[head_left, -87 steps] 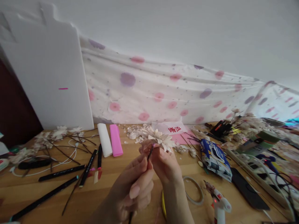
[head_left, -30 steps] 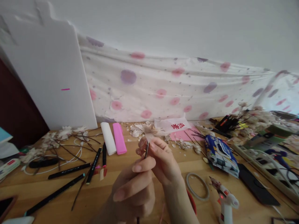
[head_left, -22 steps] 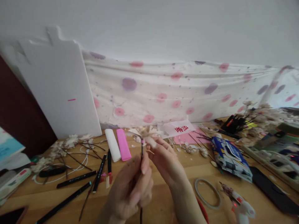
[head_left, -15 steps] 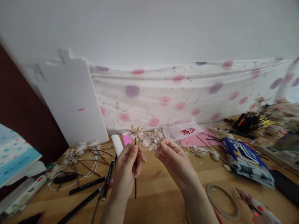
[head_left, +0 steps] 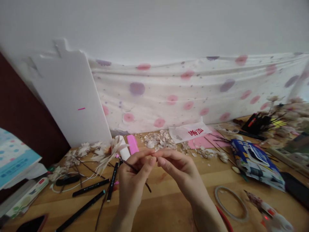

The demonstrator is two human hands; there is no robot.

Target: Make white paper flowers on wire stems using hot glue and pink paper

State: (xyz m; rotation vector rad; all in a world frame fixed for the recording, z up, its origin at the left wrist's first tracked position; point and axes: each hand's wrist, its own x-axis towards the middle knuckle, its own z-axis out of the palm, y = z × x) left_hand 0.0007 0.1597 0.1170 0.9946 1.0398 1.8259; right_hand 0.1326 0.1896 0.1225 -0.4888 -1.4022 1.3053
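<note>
Since the earlier view, the flower has swung from upright to a low tilt toward the left, its head now out beside the white roll (head_left: 125, 153). At far left, a blue-and-white book (head_left: 14, 154) lies near the white foam board (head_left: 67, 96), and loose black markers (head_left: 90, 187) lie across the wooden table (head_left: 169, 190). The artificial flower head (head_left: 108, 153) hangs in the air above those markers, clear of the table, with long cream petals that look thin and easily creased or torn, so it seems best left untouched. Its dark stem (head_left: 135, 170) runs down and right through the left hand (head_left: 132, 170), which pinches it firmly between thumb and fingers. The stem looks slim, light and fairly stiff, and this lower stretch seems the safest place to hold, though its smooth surface might turn in the fingers. The right hand (head_left: 178, 164) reaches in from the right, its fingertips (head_left: 158, 153) meeting the left hand's; whether they grip anything small there, I cannot tell. Beyond them lie pale petal scraps (head_left: 156, 140), and further right a blue printed packet (head_left: 253, 164), a ring of tape (head_left: 230, 203) and a hot glue gun (head_left: 267, 214).
</note>
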